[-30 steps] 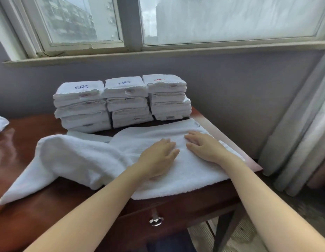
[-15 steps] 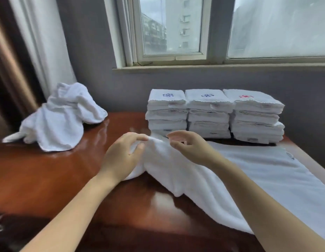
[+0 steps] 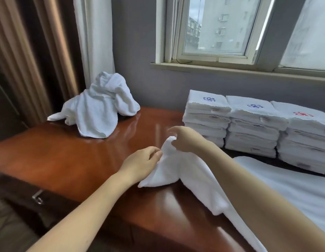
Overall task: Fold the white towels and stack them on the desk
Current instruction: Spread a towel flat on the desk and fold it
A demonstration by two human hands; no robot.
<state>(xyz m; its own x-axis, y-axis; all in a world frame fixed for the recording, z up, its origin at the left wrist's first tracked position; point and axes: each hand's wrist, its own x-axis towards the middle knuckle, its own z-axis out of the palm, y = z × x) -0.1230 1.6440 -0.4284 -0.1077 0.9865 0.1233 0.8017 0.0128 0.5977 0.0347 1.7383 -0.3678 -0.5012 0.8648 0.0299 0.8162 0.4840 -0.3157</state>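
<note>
- The towel (image 3: 187,171) looks soft, light and limp. It sags into a peak where it is lifted and lies flat on the bench (image 3: 81,157) further right, so it should follow the hands freely and keep a crease only if pressed.
- The best hold, I judge, is at a corner or along the hem (a pinch in mid-cloth only bunches it).
- The left hand (image 3: 139,164) sits low over the bench, its fingers (image 3: 156,154) curled and pinching the cloth's left end.
- The right hand (image 3: 187,140) is slightly higher, with the wrist bent. It seems to nip the peak between thumb and finger, though blur hides the exact grip.
- Three folded stacks (image 3: 252,124) stand behind the towel, and a crumpled towel (image 3: 101,110) lies far left.
</note>
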